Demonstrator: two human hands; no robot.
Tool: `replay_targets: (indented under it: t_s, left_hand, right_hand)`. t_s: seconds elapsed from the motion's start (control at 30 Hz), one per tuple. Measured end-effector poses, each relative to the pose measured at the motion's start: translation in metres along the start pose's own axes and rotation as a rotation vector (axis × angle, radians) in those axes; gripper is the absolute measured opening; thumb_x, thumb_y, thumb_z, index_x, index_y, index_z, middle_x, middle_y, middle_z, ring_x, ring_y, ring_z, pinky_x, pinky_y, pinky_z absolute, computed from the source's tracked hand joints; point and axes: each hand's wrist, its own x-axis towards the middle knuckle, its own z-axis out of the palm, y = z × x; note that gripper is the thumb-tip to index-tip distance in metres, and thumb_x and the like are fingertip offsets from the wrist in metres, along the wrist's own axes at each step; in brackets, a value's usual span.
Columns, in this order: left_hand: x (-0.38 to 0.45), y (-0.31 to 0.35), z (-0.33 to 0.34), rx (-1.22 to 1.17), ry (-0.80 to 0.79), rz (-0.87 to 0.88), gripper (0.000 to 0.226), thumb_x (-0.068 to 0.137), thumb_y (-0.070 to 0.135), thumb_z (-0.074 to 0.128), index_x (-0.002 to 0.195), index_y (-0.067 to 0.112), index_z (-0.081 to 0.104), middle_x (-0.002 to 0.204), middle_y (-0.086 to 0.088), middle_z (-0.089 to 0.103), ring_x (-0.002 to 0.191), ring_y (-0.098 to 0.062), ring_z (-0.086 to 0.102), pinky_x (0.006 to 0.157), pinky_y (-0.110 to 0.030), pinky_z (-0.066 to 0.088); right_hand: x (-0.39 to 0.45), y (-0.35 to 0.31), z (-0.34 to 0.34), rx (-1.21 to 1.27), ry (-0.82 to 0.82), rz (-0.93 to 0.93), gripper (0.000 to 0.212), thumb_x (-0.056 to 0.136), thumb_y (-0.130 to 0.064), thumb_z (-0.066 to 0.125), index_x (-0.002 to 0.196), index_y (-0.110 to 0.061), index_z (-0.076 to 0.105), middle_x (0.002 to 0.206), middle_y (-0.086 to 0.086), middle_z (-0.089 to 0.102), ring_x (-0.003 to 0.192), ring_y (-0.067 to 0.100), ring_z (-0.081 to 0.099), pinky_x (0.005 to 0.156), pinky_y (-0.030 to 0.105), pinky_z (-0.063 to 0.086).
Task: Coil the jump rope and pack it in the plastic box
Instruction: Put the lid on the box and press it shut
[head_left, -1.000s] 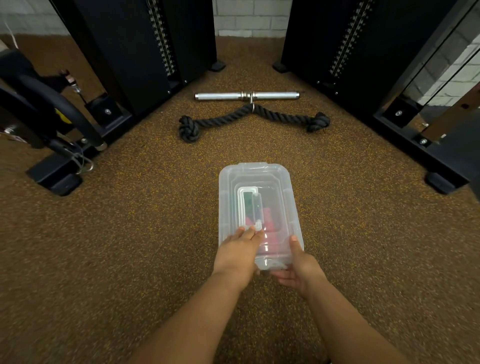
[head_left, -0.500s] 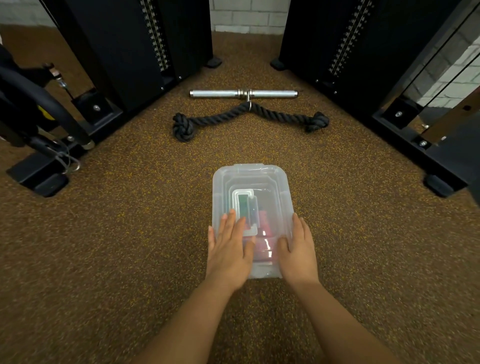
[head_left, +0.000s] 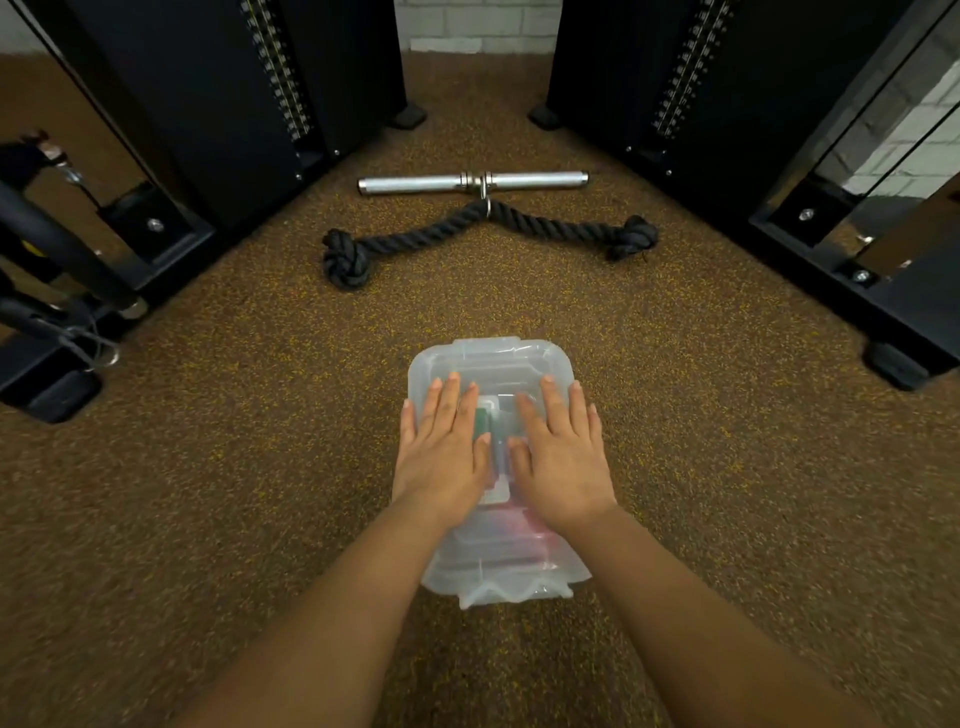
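Plastic box (head_left: 493, 566), clear, lidded, on speckled brown floor (head_left: 234, 467); left hand (head_left: 441, 452) and right hand (head_left: 563, 457) pressed flat on lid, fingers straight; red and green contents dimly visible inside.

No text, label or number can be read on anything here.

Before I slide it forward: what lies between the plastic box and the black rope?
Only bare speckled floor between plastic box and black rope, in the head view.
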Motion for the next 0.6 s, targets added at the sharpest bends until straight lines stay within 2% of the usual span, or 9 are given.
replay_targets:
  t_s: [0.13, 0.23, 0.3, 0.33, 0.4, 0.43, 0.5, 0.6]
  left_hand:
    - [0.036, -0.003, -0.018, -0.022, 0.050, 0.017, 0.060, 0.100, 0.034, 0.025, 0.153, 0.017, 0.001, 0.163, -0.003, 0.002, 0.149, -0.017, -0.005, 0.118, -0.040, -0.011]
    - [0.069, -0.007, -0.030, 0.003, 0.093, 0.004, 0.062, 0.098, 0.035, 0.033, 0.153, 0.017, 0.008, 0.161, -0.005, 0.017, 0.149, -0.020, 0.009, 0.119, -0.043, -0.005]
    - [0.089, -0.010, -0.037, -0.031, 0.041, -0.078, 0.062, 0.096, 0.038, 0.040, 0.151, 0.016, 0.020, 0.156, -0.008, 0.030, 0.145, -0.024, 0.024, 0.119, -0.044, 0.005]
    - [0.097, -0.011, -0.041, -0.060, -0.019, -0.117, 0.060, 0.095, 0.040, 0.043, 0.148, 0.016, 0.028, 0.152, -0.010, 0.037, 0.140, -0.027, 0.033, 0.117, -0.043, 0.016]
    - [0.108, -0.013, -0.048, -0.131, -0.141, -0.167, 0.055, 0.093, 0.046, 0.047, 0.139, 0.017, 0.044, 0.143, -0.012, 0.047, 0.128, -0.030, 0.047, 0.103, -0.037, 0.036]
    - [0.112, -0.014, -0.050, -0.163, -0.172, -0.185, 0.054, 0.090, 0.049, 0.049, 0.134, 0.018, 0.050, 0.139, -0.012, 0.052, 0.122, -0.030, 0.051, 0.094, -0.034, 0.041]
    - [0.119, -0.018, -0.053, -0.209, -0.212, -0.221, 0.057, 0.083, 0.057, 0.054, 0.124, 0.018, 0.060, 0.128, -0.010, 0.060, 0.110, -0.028, 0.058, 0.082, -0.031, 0.043]
    - [0.127, -0.027, -0.056, -0.345, -0.320, -0.306, 0.068, 0.070, 0.066, 0.063, 0.115, 0.015, 0.065, 0.118, -0.008, 0.064, 0.101, -0.027, 0.061, 0.079, -0.031, 0.046]
  right_hand:
    - [0.019, -0.006, -0.003, -0.016, 0.012, -0.128, 0.059, 0.093, -0.045, 0.022, 0.148, -0.024, 0.025, 0.160, 0.010, 0.014, 0.147, 0.033, 0.003, 0.117, 0.049, 0.001]
    - [0.028, -0.012, -0.003, 0.000, -0.045, -0.164, 0.060, 0.097, -0.042, 0.034, 0.151, -0.026, 0.012, 0.161, 0.009, 0.007, 0.148, 0.031, -0.001, 0.118, 0.045, -0.001]
    - [0.034, -0.014, -0.004, -0.024, -0.056, -0.162, 0.063, 0.097, -0.042, 0.035, 0.151, -0.026, 0.007, 0.161, 0.010, 0.002, 0.147, 0.032, -0.004, 0.118, 0.046, -0.002]
    - [0.037, -0.015, -0.004, -0.037, -0.059, -0.159, 0.063, 0.097, -0.041, 0.035, 0.151, -0.026, 0.007, 0.161, 0.011, 0.000, 0.147, 0.033, -0.005, 0.118, 0.047, -0.002]
    - [0.039, -0.016, -0.001, -0.040, -0.055, -0.152, 0.062, 0.096, -0.040, 0.035, 0.151, -0.023, 0.009, 0.161, 0.012, 0.001, 0.147, 0.034, -0.005, 0.117, 0.048, -0.003]
    - [0.038, -0.016, 0.001, -0.037, -0.037, -0.155, 0.062, 0.096, -0.040, 0.034, 0.151, -0.022, 0.012, 0.161, 0.013, 0.003, 0.147, 0.035, -0.003, 0.117, 0.048, -0.003]
    - [0.037, -0.016, 0.006, -0.043, 0.017, -0.161, 0.061, 0.094, -0.041, 0.029, 0.150, -0.021, 0.018, 0.160, 0.015, 0.011, 0.147, 0.038, 0.003, 0.116, 0.049, -0.001]
    - [0.037, -0.016, 0.012, -0.040, 0.052, -0.152, 0.061, 0.091, -0.041, 0.027, 0.149, -0.021, 0.023, 0.158, 0.015, 0.017, 0.146, 0.038, 0.008, 0.116, 0.050, 0.002]
